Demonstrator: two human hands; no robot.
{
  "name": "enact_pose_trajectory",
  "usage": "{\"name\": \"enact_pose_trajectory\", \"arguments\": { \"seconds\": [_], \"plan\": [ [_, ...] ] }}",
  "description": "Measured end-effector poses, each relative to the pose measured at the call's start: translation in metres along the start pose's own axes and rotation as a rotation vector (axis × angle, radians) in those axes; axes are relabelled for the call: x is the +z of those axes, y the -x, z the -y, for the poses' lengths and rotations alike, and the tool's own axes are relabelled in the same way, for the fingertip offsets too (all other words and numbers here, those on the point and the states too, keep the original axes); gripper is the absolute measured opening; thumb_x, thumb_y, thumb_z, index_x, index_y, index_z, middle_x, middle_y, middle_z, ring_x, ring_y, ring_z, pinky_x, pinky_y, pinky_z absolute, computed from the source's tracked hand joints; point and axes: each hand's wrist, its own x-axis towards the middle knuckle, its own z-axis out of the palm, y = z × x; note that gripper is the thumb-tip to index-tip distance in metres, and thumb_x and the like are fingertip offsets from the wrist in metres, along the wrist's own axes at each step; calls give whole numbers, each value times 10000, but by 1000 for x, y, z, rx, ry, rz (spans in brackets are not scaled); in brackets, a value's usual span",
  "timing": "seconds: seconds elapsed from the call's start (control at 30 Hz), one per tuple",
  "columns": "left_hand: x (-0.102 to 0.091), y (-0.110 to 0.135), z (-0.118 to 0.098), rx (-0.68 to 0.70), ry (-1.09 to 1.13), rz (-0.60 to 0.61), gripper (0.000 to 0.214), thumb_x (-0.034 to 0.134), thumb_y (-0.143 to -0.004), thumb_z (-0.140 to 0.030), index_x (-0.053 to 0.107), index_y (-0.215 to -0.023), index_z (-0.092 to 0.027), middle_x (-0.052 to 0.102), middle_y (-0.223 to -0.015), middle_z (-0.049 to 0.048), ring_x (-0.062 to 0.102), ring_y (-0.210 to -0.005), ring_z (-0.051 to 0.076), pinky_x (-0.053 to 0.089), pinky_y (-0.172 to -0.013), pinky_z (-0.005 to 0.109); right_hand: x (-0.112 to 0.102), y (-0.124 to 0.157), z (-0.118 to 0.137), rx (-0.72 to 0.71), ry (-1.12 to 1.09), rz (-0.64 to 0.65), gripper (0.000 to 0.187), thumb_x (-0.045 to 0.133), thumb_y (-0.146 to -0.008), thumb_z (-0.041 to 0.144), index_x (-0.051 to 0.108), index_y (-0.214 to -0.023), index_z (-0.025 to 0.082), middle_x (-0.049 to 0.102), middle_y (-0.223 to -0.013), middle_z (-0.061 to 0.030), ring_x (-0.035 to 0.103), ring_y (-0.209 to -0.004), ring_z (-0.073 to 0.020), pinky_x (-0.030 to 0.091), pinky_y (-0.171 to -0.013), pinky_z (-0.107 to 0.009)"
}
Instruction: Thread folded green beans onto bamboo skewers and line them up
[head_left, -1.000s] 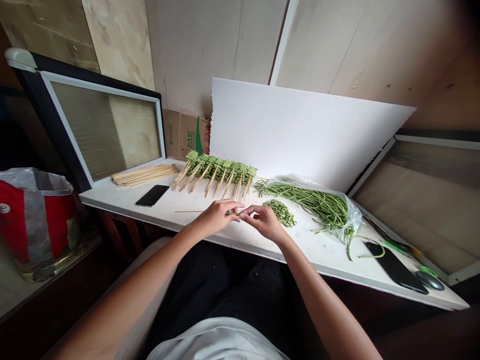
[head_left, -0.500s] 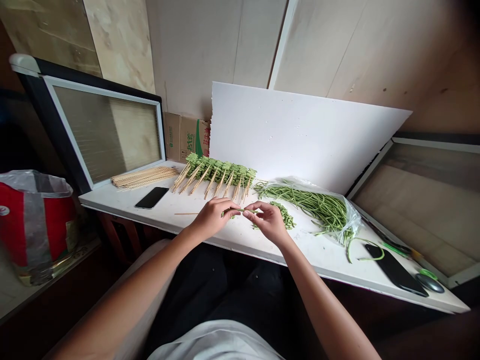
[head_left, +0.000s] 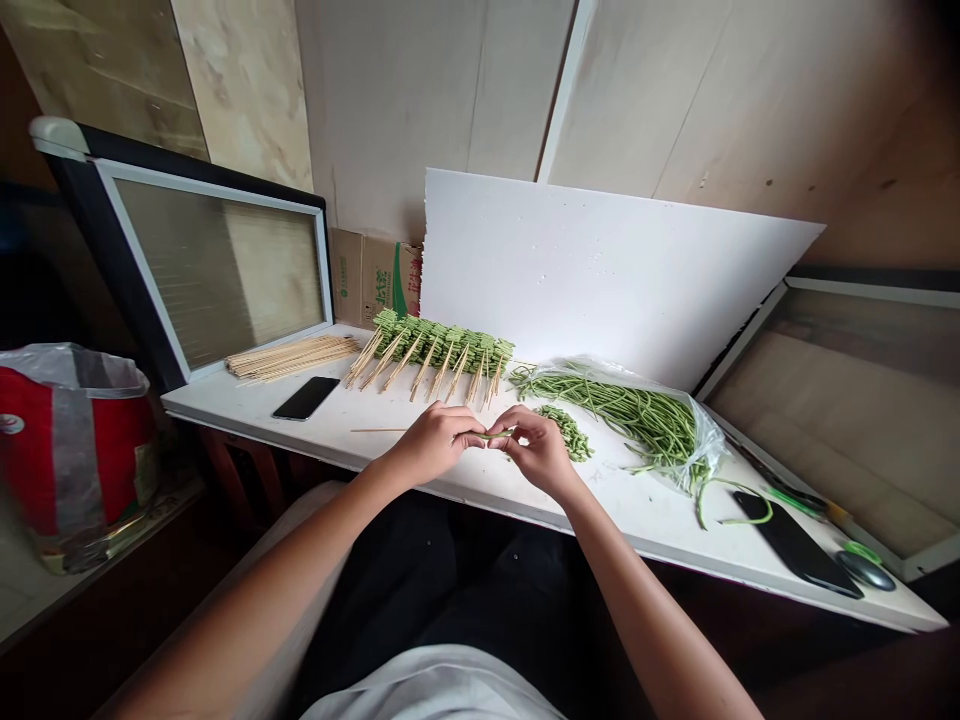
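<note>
The hands have been drawn closer together, and the fingertips are now almost meeting over a short green bean piece (head_left: 497, 435). The piece is held in the gap between the two hands, just above the surface (head_left: 360, 405). The fingers (head_left: 466, 432) of the left hand (head_left: 433, 443) are curled closed, and a thin skewer (head_left: 379, 430) projects leftward from them; it appears to be gripped there, though its hidden end cannot be seen. The right hand (head_left: 538, 453) is nearly closed, with its fingertips pinched on the bean piece. Just beyond the hands lies a row of loaded skewers (head_left: 442, 347), and to the right are a small heap of cut beans (head_left: 568, 433) and long beans in a plastic bag (head_left: 622, 420). Loose skewers (head_left: 292, 357) and a phone (head_left: 306, 398) lie far left. The surface's near edge passes just below the wrists, and open room is left on the surface between the hands and the bag.
</note>
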Motion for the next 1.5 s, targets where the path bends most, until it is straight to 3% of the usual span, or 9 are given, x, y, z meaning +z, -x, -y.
{"name": "enact_pose_trajectory", "arguments": {
  "seconds": [0.13, 0.23, 0.4, 0.53, 0.7, 0.83, 1.13, 1.33, 1.5],
  "plan": [
    [0, 0, -1, 13, 22, 62, 256, 637, -942, -37, 776, -819, -214, 782, -827, -5, 715, -826, 175, 425, -929, 352, 2, 2, -1, -20, -42, 83, 158, 821, -897, 381, 808, -836, 235, 727, -835, -67, 672, -795, -202, 515, -651, -314],
    [0, 0, -2, -15, 51, 86, 279, 620, -915, -17, 784, -818, -220, 787, -817, -4, 720, -834, 179, 434, -955, 360, 0, 1, -6, 22, -101, 143, 135, 832, -885, 364, 813, -856, 233, 728, -857, -68, 680, -802, -199, 536, -693, -324],
    [-12, 0, 5, -38, -7, 130, 333, 585, -868, 32, 788, -789, -220, 794, -811, -9, 725, -817, 184, 446, -1001, 380, -26, -4, -22, 81, -227, 168, 216, 882, -817, 413, 784, -799, 222, 704, -804, -47, 641, -719, -184, 528, -645, -317],
    [-29, 1, 15, -144, -13, 80, 256, 628, -927, -62, 813, -846, -219, 808, -865, 13, 728, -828, 196, 502, -921, 352, -55, -5, -46, 198, 25, -23, 310, 826, -847, 513, 804, -873, 205, 744, -870, -81, 646, -738, -205, 496, -620, -314],
    [-29, 1, 19, -216, -18, 28, 178, 654, -996, -208, 826, -951, -203, 802, -930, 51, 716, -832, 207, 525, -801, 321, -63, 0, -78, 293, 584, 101, 328, 648, -978, 429, 818, -849, 180, 765, -882, -114, 668, -793, -244, 489, -713, -339],
    [-22, 1, 18, -205, -36, 28, 170, 661, -993, -208, 828, -959, -208, 795, -943, 53, 714, -861, 209, 528, -811, 312, -54, 2, -88, 308, 602, 227, 286, 635, -982, 380, 834, -909, 188, 778, -914, -109, 676, -824, -250, 492, -747, -345],
    [-20, 2, 21, -237, -30, 64, 181, 663, -980, -221, 844, -968, -216, 754, -922, 60, 687, -861, 209, 537, -815, 315, -48, 5, -93, 156, 584, 249, 190, 727, -921, 372, 847, -890, 228, 805, -894, -85, 678, -882, -275, 500, -935, -453],
    [-16, 5, 21, -227, -55, 94, 410, 452, -1030, -123, 771, -1275, -207, 705, -1063, 98, 674, -1078, 233, 555, -946, 343, -43, 0, -72, 166, 499, 125, 355, 660, -979, 520, 834, -953, 212, 804, -963, -107, 687, -916, -284, 542, -788, -403],
    [-10, 5, 15, -241, 147, 161, 511, 487, -1011, -97, 646, -1477, -230, 786, -1150, 94, 740, -946, 189, 576, -877, 296, -22, -4, -24, 165, 246, 138, 376, 684, -974, 558, 820, -1070, 220, 800, -1106, -113, 731, -949, -256, 569, -764, -359]
  ]
}}
